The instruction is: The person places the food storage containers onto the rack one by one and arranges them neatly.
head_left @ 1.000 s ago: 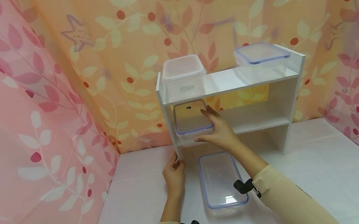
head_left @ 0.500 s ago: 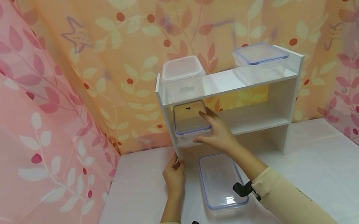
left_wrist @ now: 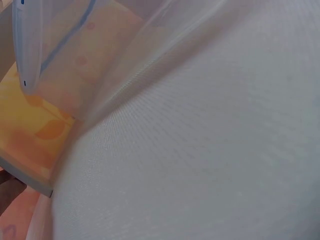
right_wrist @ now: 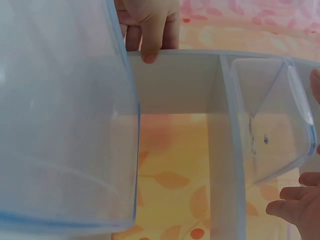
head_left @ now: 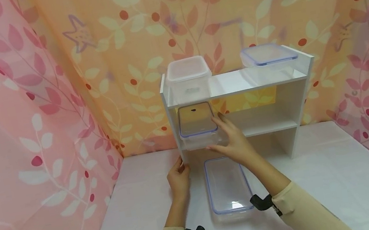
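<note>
My left hand [head_left: 179,178] grips the front edge of the left side panel of a white shelf unit [head_left: 268,119]. In the right wrist view, its thumb lies against that panel edge. A clear food container [head_left: 196,123] with a blue-rimmed lid sits at the left end of the middle shelf. To its right is my right hand [head_left: 236,145], thumb and fingers spread apart beside the box's front right corner. The right wrist view shows this container [right_wrist: 272,125] with right-hand fingers [right_wrist: 295,200] around its lid side, grasping nothing.
Another blue-rimmed container [head_left: 226,184] stands on the white-covered table [head_left: 347,181] in front of the shelf, below my right forearm. On the top shelf are a white-lidded container [head_left: 189,80] at left and a blue-rimmed one [head_left: 268,62] at right. Patterned curtains [head_left: 118,61] surround the table.
My right hand has drawn back a little to the right, away from the container on the middle shelf, after its fingers overlapped the lid's edge. The left hand has stayed put.
</note>
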`<state>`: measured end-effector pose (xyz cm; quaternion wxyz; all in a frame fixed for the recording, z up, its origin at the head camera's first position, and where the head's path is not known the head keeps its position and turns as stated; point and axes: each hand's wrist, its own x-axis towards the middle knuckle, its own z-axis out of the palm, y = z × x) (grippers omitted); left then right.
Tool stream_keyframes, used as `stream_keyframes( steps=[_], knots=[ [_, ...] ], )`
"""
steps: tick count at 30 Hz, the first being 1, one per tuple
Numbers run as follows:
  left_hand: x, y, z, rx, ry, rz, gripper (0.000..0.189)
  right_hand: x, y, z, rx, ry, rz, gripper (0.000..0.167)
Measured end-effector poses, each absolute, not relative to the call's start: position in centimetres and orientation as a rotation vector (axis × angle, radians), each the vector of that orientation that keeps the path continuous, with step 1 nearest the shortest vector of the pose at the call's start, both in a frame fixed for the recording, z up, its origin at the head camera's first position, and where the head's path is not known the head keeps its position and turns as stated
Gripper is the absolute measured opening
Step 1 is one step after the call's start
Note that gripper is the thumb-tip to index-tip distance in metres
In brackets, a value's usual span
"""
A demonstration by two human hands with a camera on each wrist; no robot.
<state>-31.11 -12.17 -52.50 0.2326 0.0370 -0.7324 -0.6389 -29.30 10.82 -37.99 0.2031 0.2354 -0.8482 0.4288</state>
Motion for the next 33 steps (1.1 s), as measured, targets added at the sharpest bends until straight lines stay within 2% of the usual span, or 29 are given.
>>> stream_keyframes(
  steps=[19,33],
  knots=[
    [-31.0,-12.0,-52.7,0.066,-2.0,-1.75,0.044,-23.7,14.0,-38.9,0.715,-2.319,1.126,0.095],
    [-31.3,-12.3,-52.7,0.059,-2.012,-1.718,0.045,-21.0,16.2,-41.2,0.666,-2.358,1.1,0.094]
  ],
)
